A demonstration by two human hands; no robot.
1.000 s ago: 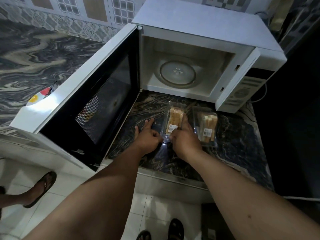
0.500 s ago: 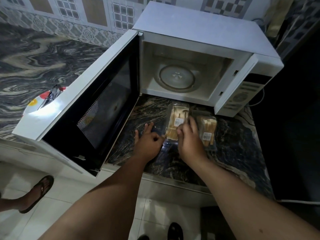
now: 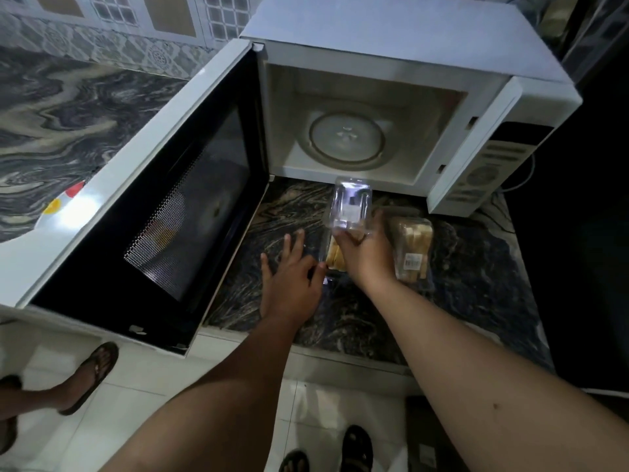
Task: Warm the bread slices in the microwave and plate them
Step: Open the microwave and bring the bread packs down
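Microwave: white, on the dark marbled counter; door swung fully out to the left; glass turntable bare inside.
Near pack: clear clamshell of bread slices, on the counter just in front of the oven mouth, between the two hands; pale slice ends show at its left side.
Lid: clear top flap of that pack, raised and tilted back toward the oven, label visible through it.
Right hand: fingers pinch the near edge of the raised lid; the hand covers much of the pack below.
Left hand: fingers spread fairly wide and flat on the counter, thumb side touching the pack's left edge, seemingly steadying it.
Second pack: same kind, closed and labelled, just right of the right hand.
Plate: none identifiable in view.
Bystander foot: sandalled, on the tiled floor at lower left.
Step in hand: opening the first pack; judged early, nothing yet in the oven.
Next move calls for: folding the lid fully clear while the tray stays pinned, then lifting slices out without crushing them; whether the tray itself is meant to go in cannot be told.
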